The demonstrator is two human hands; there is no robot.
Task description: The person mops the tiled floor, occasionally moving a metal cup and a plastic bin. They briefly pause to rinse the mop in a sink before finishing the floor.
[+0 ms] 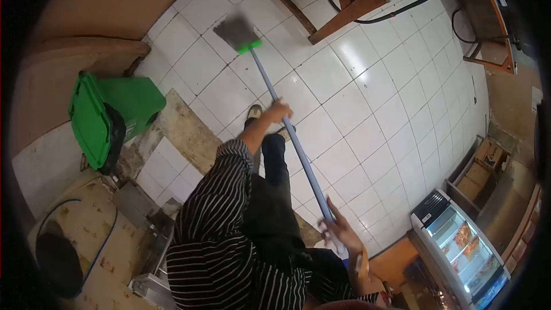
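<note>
Because the broom (287, 132) is long, the person spreads two grips along its blue-grey handle: the left hand (278, 110) is wrapped round the shaft partway down, nearer the head, while the right hand (338, 228) is curled round the shaft near its top end, close to the body. That wide spacing looks suited to levering the head across the floor, the far grip steering and the near one acting as pivot. Beyond the left hand's grip the handle runs on to a green collar and a grey bristle head (235, 30), which rests on the white floor tiles (367, 103) well away from the feet. A striped sleeve (224, 195) covers the left arm. Out past the left grip, off to one side, a green bin (109, 116) lies tipped by the wall. Beyond the bristle head stands a wooden table leg (350, 8), and behind the right grip sits a glass-topped chest freezer (459, 247).
</note>
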